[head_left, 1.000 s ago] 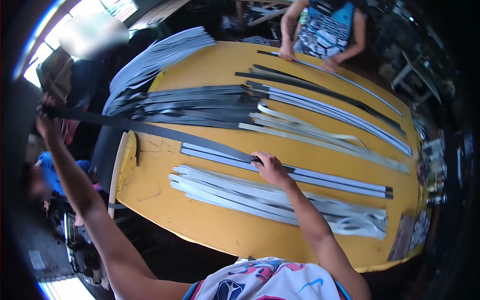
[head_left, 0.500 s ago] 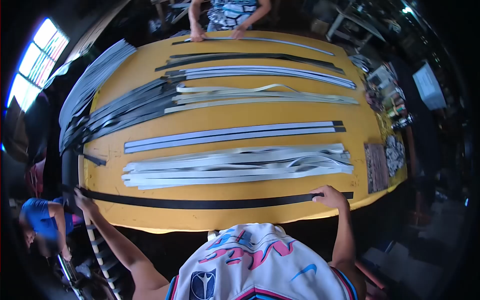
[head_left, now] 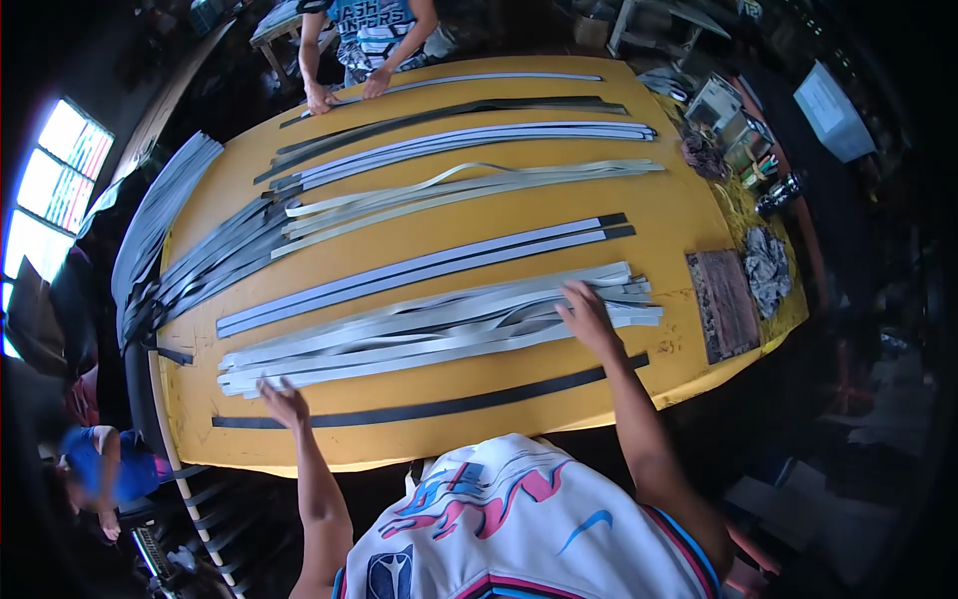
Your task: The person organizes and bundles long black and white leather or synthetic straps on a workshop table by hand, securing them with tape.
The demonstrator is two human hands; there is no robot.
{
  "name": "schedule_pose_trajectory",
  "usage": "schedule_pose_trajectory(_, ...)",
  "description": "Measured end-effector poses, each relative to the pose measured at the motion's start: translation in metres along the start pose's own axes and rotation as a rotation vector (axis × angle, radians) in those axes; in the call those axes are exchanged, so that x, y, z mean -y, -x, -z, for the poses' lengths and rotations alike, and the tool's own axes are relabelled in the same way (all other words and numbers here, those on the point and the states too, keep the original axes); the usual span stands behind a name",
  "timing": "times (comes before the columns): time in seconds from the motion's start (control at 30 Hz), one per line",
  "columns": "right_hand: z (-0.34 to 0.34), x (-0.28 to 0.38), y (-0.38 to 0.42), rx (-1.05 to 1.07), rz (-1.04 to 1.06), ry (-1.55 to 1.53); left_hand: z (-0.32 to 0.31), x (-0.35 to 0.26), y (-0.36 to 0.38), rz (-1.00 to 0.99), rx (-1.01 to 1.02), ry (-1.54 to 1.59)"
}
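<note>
On the yellow table [head_left: 399, 454] a single black strip [head_left: 449, 406] lies flat along the near edge, untouched. Beyond it is a pile of pale strips [head_left: 419, 334]. My left hand [head_left: 283, 401] is at the pile's left end, fingers apart, holding nothing that I can see. Over the right end of the same pile is my right hand [head_left: 587, 314], its fingers spread. Whether the fingertips touch the strips is unclear. Two white strips on black backing [head_left: 419, 275] lie just past the pile.
Farther back lie cream strips [head_left: 479, 190], grey-white strips [head_left: 479, 145] and dark strips [head_left: 449, 118]. Dark strips [head_left: 225, 240] hang over the left edge. A co-worker's hands [head_left: 344, 92] touch a strip at the far edge. A brown board [head_left: 723, 304] and cloth [head_left: 766, 272] are right.
Both my hands have let go of the black strip, which now lies flat. They have moved over to the pale pile, the left one rightward, the right one forward. The view has turned.
</note>
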State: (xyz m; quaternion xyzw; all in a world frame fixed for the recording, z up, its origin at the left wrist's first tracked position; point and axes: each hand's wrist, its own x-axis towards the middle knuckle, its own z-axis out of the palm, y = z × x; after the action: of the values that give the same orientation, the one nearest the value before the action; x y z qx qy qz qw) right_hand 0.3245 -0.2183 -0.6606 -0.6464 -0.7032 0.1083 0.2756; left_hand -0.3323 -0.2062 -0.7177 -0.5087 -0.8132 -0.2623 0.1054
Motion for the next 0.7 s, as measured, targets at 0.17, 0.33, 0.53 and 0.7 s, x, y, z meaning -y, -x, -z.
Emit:
schedule_pose_trajectory(0.17, -0.064, -0.032, -0.100, 0.069, 0.002, 0.157, -0.052, -0.141, -0.043, -0.264, 0.409, 0.145)
schedule_pose_trajectory(0.33, -0.102, -0.071, -0.110, 0.161, -0.049, 0.198, -0.101, -0.198, -0.042, -0.273, 0.807, -0.190)
schedule_pose_trajectory(0.53, -0.079, -0.076, -0.083, 0.107, -0.013, 0.251, -0.114, -0.194, -0.010, -0.514, 0.927, -0.460)
schedule_pose_trajectory(0.7, -0.068, -0.074, -0.084, 0.045, 0.036, 0.216, -0.082, -0.225, -0.008, -0.205, 0.847, -0.205)
